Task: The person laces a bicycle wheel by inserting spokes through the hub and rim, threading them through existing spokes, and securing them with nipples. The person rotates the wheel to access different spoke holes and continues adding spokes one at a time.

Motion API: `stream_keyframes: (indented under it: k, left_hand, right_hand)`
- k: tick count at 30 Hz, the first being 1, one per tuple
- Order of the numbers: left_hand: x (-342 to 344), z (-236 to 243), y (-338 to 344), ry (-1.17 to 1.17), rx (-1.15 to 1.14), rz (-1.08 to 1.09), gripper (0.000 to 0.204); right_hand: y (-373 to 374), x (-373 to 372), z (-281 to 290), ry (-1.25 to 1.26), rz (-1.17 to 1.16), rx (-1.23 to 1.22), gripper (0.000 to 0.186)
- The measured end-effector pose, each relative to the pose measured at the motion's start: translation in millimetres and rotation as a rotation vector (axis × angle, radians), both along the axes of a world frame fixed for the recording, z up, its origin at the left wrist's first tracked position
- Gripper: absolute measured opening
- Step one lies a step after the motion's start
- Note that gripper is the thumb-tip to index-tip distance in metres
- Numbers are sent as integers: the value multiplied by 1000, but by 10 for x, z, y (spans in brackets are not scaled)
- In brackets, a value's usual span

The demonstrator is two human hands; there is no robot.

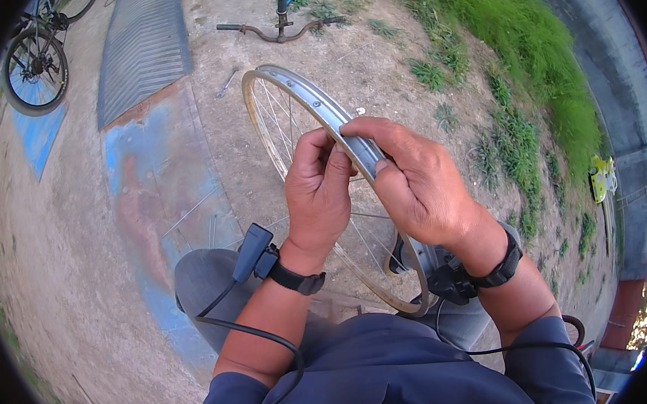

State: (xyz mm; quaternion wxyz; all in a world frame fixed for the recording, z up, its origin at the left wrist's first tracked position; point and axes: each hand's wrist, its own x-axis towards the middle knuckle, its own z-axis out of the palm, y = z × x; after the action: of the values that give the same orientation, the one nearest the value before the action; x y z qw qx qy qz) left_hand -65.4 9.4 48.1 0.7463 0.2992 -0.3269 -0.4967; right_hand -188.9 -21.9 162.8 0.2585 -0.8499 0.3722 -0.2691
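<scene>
Head view: the spoked bicycle rim (pixel 321 109) stands tilted before the torso (pixel 427 353). Right hand (pixel 422 179) grips its outer channel. Left hand (pixel 318 191) curls inside the rim; fingertips partly hidden, grip cannot be determined. Beyond the rim: handlebar (pixel 281 38), frame (pixel 282 0) cut off.

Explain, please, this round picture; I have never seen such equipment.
No machine works here: these are one person's bare hands, seen by a wide fisheye camera on the head, looking down. The right hand touches the outer side of a silver, tyreless metal bicycle wheel; the left hand is at its inner side, partly hidden, so its exact grip is unclear. On the ground lie a flat, worn blue and brown sheet, with thin, straight metal rods on it, and a small metal tool. A curved brown handlebar is near the top.
</scene>
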Motion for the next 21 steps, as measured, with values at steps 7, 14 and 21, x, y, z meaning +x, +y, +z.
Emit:
stream_keyframes:
  k: [7,14,21]
  left_hand:
    - [-23,60,4,9,41,26,21]
    - [21,47,1,-47,50,3,20]
    - [65,15,10,-62,64,-14,25]
  right_hand:
    - [-7,-13,12,49,-4,-10,42]
    - [16,-33,94,106,-6,86,45]
    - [-11,-41,56,88,-8,57,46]
